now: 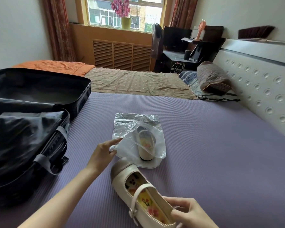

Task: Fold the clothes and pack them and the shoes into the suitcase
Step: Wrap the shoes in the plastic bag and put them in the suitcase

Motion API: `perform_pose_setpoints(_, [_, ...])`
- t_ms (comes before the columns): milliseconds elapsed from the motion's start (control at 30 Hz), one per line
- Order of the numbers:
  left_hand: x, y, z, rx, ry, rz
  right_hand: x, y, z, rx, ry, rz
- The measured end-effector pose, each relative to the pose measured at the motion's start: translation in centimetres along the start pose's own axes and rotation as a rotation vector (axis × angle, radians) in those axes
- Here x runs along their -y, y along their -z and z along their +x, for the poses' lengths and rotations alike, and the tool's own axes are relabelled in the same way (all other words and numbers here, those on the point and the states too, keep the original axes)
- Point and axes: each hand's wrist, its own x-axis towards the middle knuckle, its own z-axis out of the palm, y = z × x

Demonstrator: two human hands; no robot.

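Note:
A clear plastic bag (pixel 127 125) lies on the purple bed cover (pixel 212 145) with one cream shoe (pixel 146 146) inside it, heel toward me. My left hand (pixel 104 153) reaches to the bag's near left edge, fingers apart, touching or almost touching the plastic. My right hand (pixel 189 213) grips the heel of a second cream strap shoe (pixel 138 186), whose toe points at the bag. An open black suitcase (pixel 39 96) lies at the left, its near half covered by a dark lining flap (pixel 23 137).
A padded headboard (pixel 262 89) runs along the right. Pillows (pixel 212 78) lie at the far right of the bed. An orange blanket (pixel 59 66) sits behind the suitcase. A desk with a monitor (pixel 177 38) stands beyond the bed.

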Motion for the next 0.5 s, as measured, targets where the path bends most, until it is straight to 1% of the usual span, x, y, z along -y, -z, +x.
perform_pose_setpoints(200, [0.2, -0.3, -1.0, -0.01, 0.005, 0.008, -0.6, 0.3, 0.1, -0.048, 0.039, 0.069])
perform_pose_setpoints(500, [0.8, -0.9, -2.4, -0.027, -0.048, 0.021, -0.9, -2.1, 3.8, -0.139, 0.058, 0.265])
